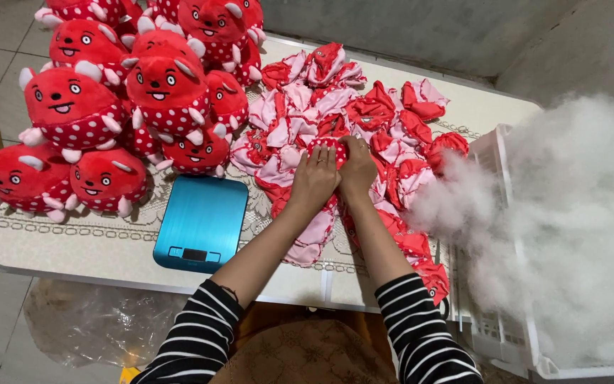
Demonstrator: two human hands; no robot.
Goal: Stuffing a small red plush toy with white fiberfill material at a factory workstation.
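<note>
Both the left hand (pixel 314 179) and right hand (pixel 357 167) close their grip on one unstuffed red toy skin (pixel 328 146) atop the bench's heap, where a careless tug could drag neighbouring skins off.

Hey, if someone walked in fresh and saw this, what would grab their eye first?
Likely the heap of stuffed red plush toys with white polka dots at the table's far left. Next, the big cloud of white fluffy stuffing spilling from a white plastic crate on the right. Between them, the left hand and right hand press an unstuffed red fabric toy skin.
</note>
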